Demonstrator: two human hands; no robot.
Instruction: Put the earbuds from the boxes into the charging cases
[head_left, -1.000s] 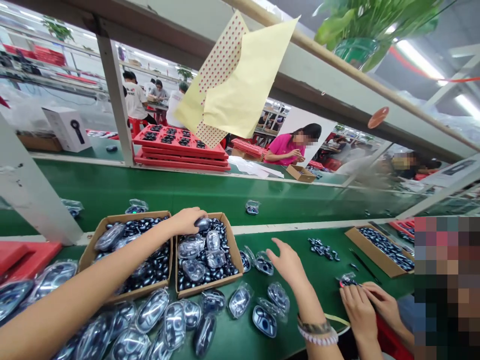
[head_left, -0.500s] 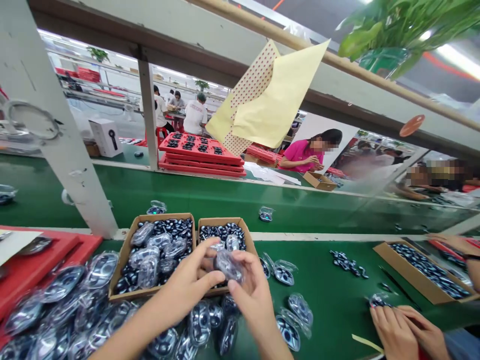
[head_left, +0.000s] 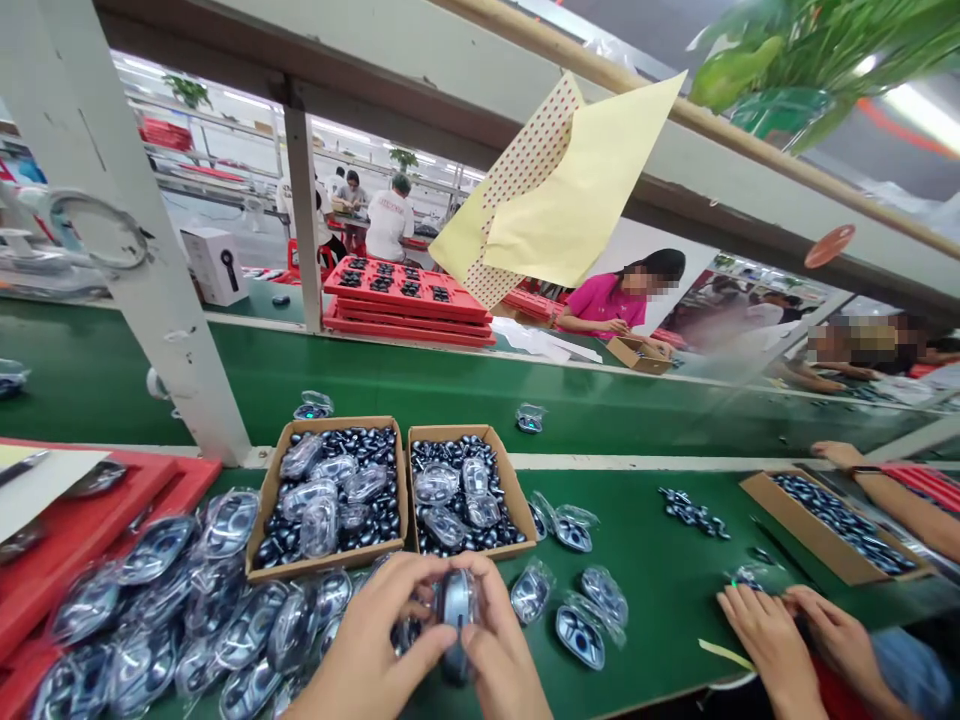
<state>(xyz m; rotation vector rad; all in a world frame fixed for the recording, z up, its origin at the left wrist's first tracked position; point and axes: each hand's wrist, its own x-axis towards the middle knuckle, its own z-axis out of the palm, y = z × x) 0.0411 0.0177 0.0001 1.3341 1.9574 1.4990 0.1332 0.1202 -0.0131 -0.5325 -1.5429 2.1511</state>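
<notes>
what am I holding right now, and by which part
A case, by its sides, between your left hand and right hand, thumbs on its near face.

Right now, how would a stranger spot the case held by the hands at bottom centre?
On the green bench, find two cardboard boxes side by side. Just this side of the right one, the left hand and right hand hold a glossy blue case. Unlike the wrapped cases heaped leftward, it sits gripped between both hands.

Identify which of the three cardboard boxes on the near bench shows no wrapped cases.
The long box at right: only small dark pieces show in it, whereas wrapped cases lie in the left box and the middle box.
</notes>
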